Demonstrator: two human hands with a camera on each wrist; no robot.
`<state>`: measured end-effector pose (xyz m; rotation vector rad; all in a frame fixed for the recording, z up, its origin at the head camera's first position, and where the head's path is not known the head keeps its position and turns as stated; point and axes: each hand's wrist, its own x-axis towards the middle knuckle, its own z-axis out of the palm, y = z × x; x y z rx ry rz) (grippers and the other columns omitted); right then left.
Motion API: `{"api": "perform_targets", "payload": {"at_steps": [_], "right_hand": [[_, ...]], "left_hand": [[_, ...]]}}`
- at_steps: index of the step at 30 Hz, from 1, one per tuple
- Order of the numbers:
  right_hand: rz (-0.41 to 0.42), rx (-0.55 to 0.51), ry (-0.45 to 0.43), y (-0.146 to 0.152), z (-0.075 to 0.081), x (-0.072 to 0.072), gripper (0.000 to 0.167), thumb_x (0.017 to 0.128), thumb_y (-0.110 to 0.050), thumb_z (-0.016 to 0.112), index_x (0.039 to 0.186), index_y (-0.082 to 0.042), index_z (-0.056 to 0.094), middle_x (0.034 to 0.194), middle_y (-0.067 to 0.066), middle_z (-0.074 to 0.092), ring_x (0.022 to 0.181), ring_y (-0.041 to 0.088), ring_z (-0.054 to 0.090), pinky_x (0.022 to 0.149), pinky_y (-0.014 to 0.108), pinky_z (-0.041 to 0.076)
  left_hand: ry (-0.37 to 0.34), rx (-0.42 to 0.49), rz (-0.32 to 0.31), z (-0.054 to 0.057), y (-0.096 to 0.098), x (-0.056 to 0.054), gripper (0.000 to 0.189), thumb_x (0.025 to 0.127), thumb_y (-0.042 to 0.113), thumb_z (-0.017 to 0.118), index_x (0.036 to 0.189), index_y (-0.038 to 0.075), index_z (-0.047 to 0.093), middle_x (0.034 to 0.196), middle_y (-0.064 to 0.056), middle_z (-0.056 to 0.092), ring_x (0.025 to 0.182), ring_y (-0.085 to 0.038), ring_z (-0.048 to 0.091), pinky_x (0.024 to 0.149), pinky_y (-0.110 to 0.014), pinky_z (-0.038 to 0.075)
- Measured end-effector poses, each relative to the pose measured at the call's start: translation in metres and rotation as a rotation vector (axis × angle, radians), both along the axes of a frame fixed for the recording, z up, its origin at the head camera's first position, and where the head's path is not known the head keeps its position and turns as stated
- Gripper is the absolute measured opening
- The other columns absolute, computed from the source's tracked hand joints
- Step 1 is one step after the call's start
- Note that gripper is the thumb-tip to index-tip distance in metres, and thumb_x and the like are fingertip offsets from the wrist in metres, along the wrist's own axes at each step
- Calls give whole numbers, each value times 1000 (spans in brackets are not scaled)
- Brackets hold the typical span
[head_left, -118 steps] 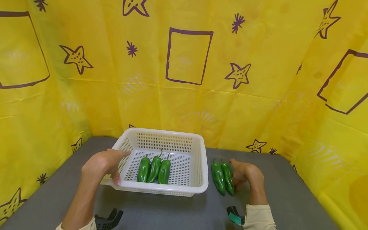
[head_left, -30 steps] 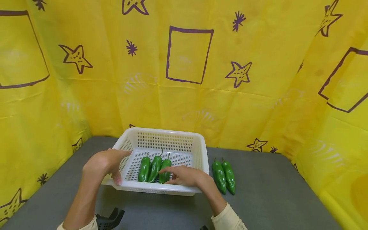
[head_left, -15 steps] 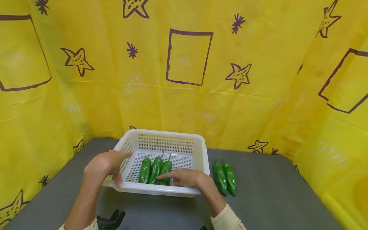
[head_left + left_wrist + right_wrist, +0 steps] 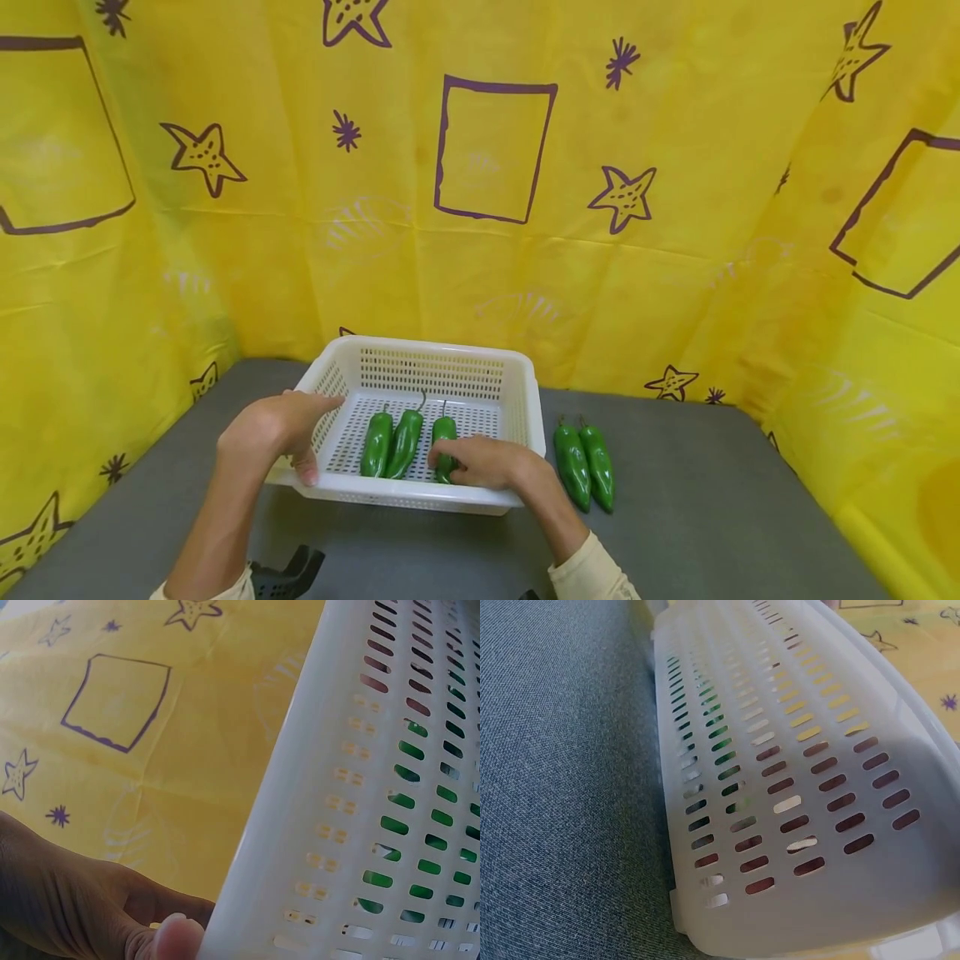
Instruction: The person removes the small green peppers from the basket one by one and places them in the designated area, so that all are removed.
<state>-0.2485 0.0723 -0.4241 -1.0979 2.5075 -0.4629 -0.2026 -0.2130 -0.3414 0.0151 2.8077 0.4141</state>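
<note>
On the left, a strip of gray table (image 4: 172,450) ran between the yellow curtain (image 4: 67,350) and the left hand (image 4: 266,429), which pinched the white basket (image 4: 390,492) at its left front rim. Inside, the left pepper (image 4: 377,447) and middle pepper (image 4: 406,442) lay side by side; a gap parted them from the third pepper (image 4: 444,428), pinched by the right hand (image 4: 486,463), whose wrist crossed the right front rim. Just outside the right wall, a fourth pepper (image 4: 572,467) touched a fifth pepper (image 4: 597,467), with a broad stretch of table beyond. The left wrist view alone showed green through the slotted wall up close; the right wrist view, a woven blue-gray surface (image 4: 562,787) along the basket. The peppers looked glossy, green and tapered.
</note>
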Motion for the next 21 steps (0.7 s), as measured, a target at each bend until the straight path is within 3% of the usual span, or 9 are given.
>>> {"api": "perform_targets", "payload": {"at_steps": [2, 5, 9, 15, 21], "right_hand": [[-27, 0, 1, 1, 2, 1, 21, 104, -17, 60, 124, -22, 65, 112, -4, 72, 87, 5, 58, 82, 24, 47], [-66, -2, -11, 1, 2, 3, 14, 104, -24, 64, 118, -23, 62, 93, -5, 67, 76, 5, 54, 72, 23, 44], [-105, 8, -12, 0, 1, 5, 19, 100, -23, 71, 113, -23, 57, 77, -7, 54, 67, 6, 46, 65, 22, 39], [-148, 19, -15, -1, 1, 7, 21, 99, -19, 71, 113, -21, 55, 84, -7, 61, 71, 6, 50, 68, 22, 42], [-155, 26, 22, -1, 1, 6, 26, 99, -16, 66, 123, -20, 59, 87, -6, 61, 72, 8, 52, 67, 24, 42]], "left_hand": [[-2, 3, -1, 1, 0, 0, 122, 54, 8, 100, 160, 12, 40, 117, -22, 61, 100, -36, 55, 82, -52, 47], [-4, 5, -4, 1, 0, 0, 122, 55, 7, 100, 160, 12, 39, 117, -22, 61, 99, -36, 55, 82, -52, 47], [-3, 0, 1, 0, -1, 1, 122, 54, 8, 100, 160, 12, 40, 121, -24, 60, 100, -36, 55, 82, -52, 48], [-4, -13, 4, -1, -1, 2, 122, 54, 12, 101, 160, 14, 40, 129, -32, 54, 102, -39, 54, 83, -54, 49], [-5, -12, 5, 0, -1, 1, 121, 54, 13, 101, 159, 13, 41, 126, -29, 56, 102, -39, 54, 83, -53, 49]]}}
